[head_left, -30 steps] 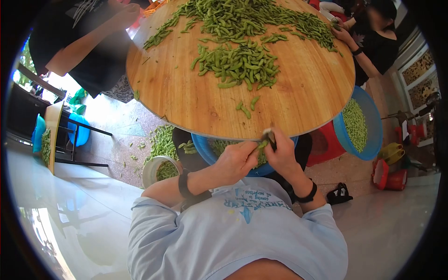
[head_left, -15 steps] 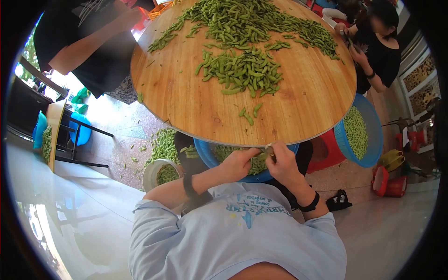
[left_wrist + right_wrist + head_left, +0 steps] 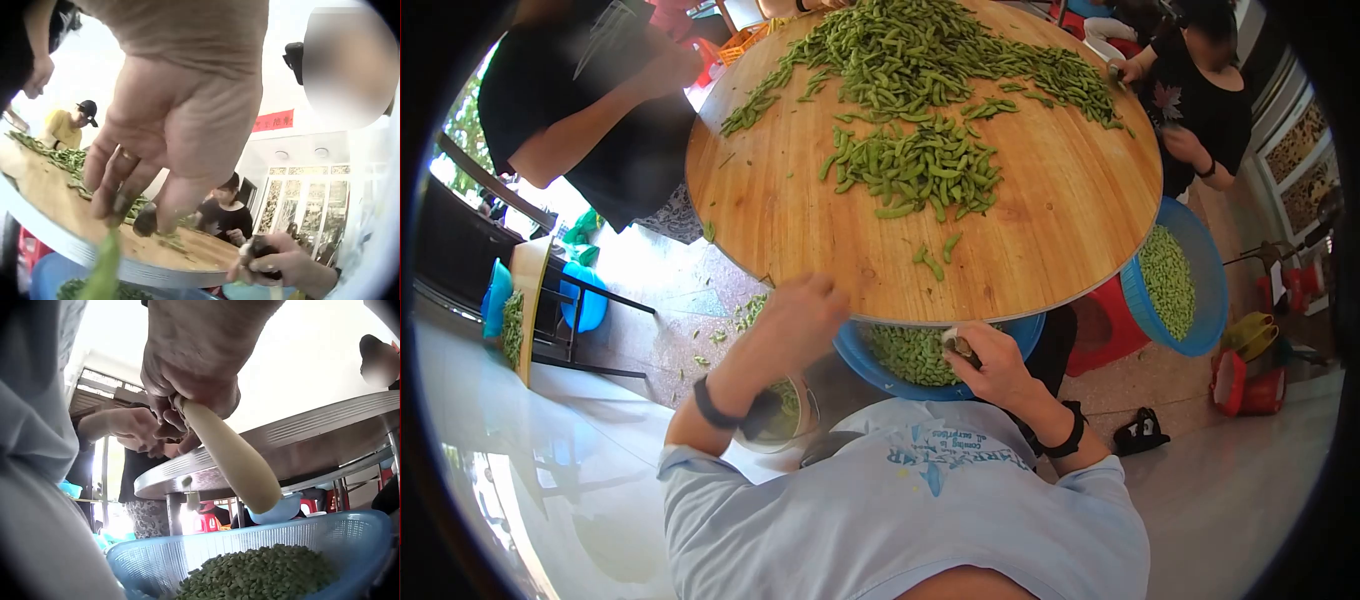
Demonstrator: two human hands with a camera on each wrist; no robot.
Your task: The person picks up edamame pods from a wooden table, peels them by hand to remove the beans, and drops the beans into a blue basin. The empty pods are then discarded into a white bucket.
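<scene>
My left hand [image 3: 795,315] is at the table's near left edge, above the pale bucket [image 3: 808,400], its fingers loosely bent. A blurred green pod [image 3: 107,265] hangs just below its fingertips in the left wrist view; the thumb tip stands apart from the pod. With curled fingers my right hand [image 3: 995,362] grips a tool with a smooth cream handle [image 3: 231,459], which widens toward its free end; the fist hides the working end. Beneath that hand is a blue basin [image 3: 875,378] holding shelled green beans [image 3: 912,352]. Loose soybean pods [image 3: 932,264] lie on the round wooden table [image 3: 800,235].
A smaller pod heap [image 3: 920,165] lies before a large one [image 3: 890,50]. More pods are on the floor at left. A blue basket [image 3: 1185,325] of beans stands at right beside a red stool [image 3: 1105,335]. People in black stand left and sit right.
My left hand, earlier pinching a pod close to the right hand, has swung left over the bucket. The right hand keeps its grip on the tool above the basin.
</scene>
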